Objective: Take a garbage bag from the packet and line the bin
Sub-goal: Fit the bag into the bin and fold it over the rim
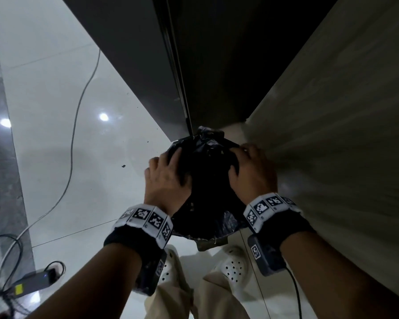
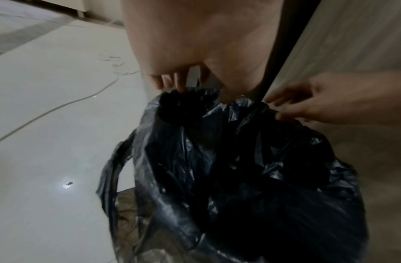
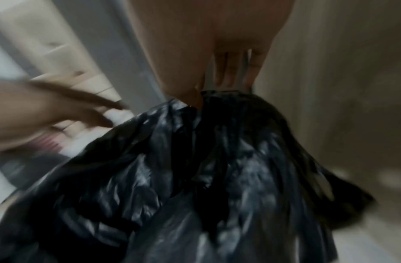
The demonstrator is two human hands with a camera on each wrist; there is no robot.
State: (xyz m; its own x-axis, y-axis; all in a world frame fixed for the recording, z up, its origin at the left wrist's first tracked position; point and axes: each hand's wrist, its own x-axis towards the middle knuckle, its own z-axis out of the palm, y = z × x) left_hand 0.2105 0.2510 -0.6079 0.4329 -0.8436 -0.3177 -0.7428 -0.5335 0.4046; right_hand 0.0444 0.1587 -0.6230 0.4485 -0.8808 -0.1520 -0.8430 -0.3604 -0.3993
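Observation:
A black garbage bag is spread over the mouth of a bin, on the floor in the corner between a dark cabinet and a wood-grain panel. Only a bit of the bin's brownish wall shows under the plastic. My left hand grips the bag's left rim, its fingers curled over the crumpled edge. My right hand pinches the right rim against the panel side, its thumb pressed on the plastic. The bag sags in folds between both hands. No packet is in view.
The dark cabinet stands behind the bin, with the wood-grain panel close on the right. A grey cable runs across the glossy tiled floor to a power adapter at lower left. My feet in white clogs stand just before the bin.

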